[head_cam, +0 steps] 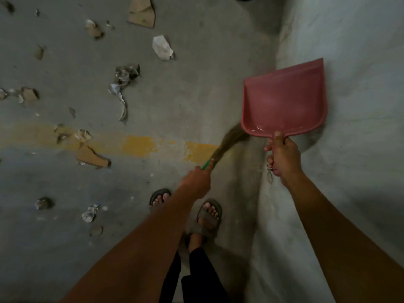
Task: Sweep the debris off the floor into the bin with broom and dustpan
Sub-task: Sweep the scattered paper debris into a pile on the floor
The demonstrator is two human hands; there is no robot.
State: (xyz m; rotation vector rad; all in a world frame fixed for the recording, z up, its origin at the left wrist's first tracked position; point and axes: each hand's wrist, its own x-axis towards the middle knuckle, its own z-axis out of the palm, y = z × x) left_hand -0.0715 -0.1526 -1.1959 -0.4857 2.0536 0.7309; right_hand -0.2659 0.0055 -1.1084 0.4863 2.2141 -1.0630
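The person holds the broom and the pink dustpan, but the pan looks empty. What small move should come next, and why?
Probably swing the broom left toward the scattered paper and cardboard scraps. The left hand grips its green handle, yet the bristles point toward the wall, away from the debris. The right hand holds the pink dustpan raised and empty, so it has nothing to collect yet.

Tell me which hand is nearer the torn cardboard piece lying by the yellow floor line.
Left. The left hand, gripping the broom, is just right of the cardboard piece; the right hand, holding the dustpan, is farther right.
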